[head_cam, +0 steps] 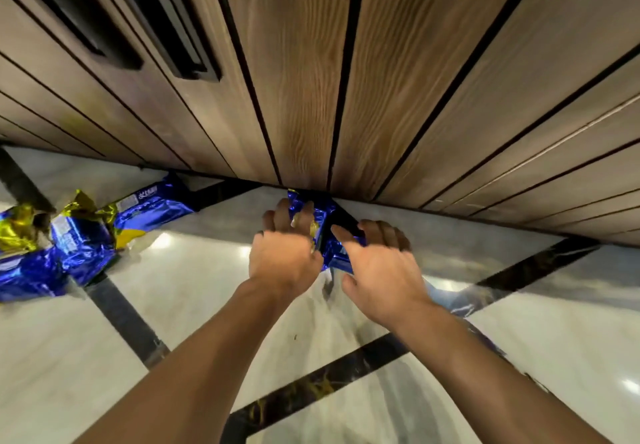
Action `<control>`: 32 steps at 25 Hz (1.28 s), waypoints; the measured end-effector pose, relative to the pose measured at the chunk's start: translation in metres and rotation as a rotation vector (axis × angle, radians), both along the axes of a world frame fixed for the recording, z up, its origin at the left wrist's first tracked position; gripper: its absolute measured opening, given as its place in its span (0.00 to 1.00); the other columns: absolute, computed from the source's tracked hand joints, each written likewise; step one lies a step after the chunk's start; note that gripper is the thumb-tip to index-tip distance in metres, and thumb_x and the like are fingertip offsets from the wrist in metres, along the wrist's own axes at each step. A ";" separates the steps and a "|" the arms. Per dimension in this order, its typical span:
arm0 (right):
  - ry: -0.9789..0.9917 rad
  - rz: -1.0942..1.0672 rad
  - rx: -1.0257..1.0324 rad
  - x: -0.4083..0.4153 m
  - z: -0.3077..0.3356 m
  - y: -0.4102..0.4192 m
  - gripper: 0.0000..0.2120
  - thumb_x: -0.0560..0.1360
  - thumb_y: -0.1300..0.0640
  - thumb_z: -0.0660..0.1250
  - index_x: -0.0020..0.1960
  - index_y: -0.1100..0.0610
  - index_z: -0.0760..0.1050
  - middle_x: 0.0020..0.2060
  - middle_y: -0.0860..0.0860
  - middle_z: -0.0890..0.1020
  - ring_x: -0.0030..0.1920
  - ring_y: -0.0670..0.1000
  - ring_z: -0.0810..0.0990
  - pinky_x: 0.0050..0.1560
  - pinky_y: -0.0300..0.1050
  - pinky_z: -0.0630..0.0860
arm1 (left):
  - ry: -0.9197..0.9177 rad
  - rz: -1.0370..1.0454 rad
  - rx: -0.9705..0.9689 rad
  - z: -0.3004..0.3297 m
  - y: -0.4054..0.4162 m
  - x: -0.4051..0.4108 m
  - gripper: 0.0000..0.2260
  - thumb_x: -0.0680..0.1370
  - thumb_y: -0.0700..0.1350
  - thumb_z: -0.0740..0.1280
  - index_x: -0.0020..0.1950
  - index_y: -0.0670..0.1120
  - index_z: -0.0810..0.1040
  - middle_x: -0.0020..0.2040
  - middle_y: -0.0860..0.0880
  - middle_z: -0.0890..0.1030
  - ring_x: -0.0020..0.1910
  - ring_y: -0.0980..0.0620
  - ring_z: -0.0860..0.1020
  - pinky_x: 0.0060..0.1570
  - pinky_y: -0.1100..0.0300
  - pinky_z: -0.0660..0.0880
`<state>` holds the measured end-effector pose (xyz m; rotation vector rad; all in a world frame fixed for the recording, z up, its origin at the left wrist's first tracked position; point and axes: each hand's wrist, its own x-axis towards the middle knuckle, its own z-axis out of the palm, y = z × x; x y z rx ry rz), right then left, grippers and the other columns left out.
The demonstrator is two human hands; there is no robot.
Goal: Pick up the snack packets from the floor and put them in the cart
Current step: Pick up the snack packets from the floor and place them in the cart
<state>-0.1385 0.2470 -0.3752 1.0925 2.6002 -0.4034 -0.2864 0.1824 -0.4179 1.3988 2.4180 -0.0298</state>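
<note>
A shiny blue and gold snack packet (329, 232) lies on the floor against the foot of the wooden wall. My left hand (284, 249) grips its left side, fingers curled over the top. My right hand (377, 263) lies on its right side with the fingers stretched over the foil. Several more blue and gold packets (83, 235) lie in a loose heap on the floor at the left, one of them (152, 206) close to the wall. No cart is in view.
A wood-panelled wall (311, 80) with black grooves fills the upper half. Two dark recessed handles (166, 21) sit at its upper left. The glossy pale marble floor (194, 287) has black inlay strips crossing it.
</note>
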 end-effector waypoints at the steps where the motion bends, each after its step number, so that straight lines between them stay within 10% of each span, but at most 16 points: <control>1: -0.005 0.020 -0.007 -0.001 -0.011 0.004 0.34 0.76 0.45 0.60 0.78 0.40 0.49 0.75 0.54 0.59 0.73 0.59 0.58 0.73 0.54 0.56 | -0.028 0.017 0.008 -0.013 0.000 -0.001 0.38 0.74 0.58 0.65 0.79 0.56 0.50 0.76 0.46 0.53 0.69 0.42 0.62 0.58 0.50 0.72; 12: 0.070 -0.004 0.090 0.004 -0.084 0.008 0.34 0.71 0.56 0.67 0.75 0.40 0.61 0.64 0.55 0.73 0.58 0.58 0.75 0.54 0.54 0.75 | -0.184 0.175 0.131 -0.040 0.009 0.015 0.39 0.74 0.49 0.70 0.79 0.58 0.51 0.73 0.45 0.58 0.65 0.40 0.67 0.55 0.46 0.75; 21: 0.140 -0.147 -0.137 0.017 -0.035 0.013 0.36 0.75 0.51 0.62 0.76 0.39 0.48 0.63 0.52 0.66 0.61 0.56 0.72 0.56 0.49 0.75 | -0.087 0.384 0.041 0.015 -0.017 0.022 0.34 0.75 0.51 0.70 0.76 0.57 0.56 0.65 0.46 0.64 0.51 0.45 0.75 0.46 0.51 0.79; 32: 0.256 -0.089 -0.098 -0.051 0.008 -0.023 0.33 0.71 0.48 0.64 0.73 0.40 0.55 0.58 0.51 0.70 0.55 0.57 0.77 0.46 0.49 0.75 | -0.116 0.446 0.149 0.035 -0.071 -0.040 0.34 0.73 0.52 0.69 0.75 0.60 0.55 0.63 0.49 0.64 0.54 0.46 0.73 0.43 0.50 0.77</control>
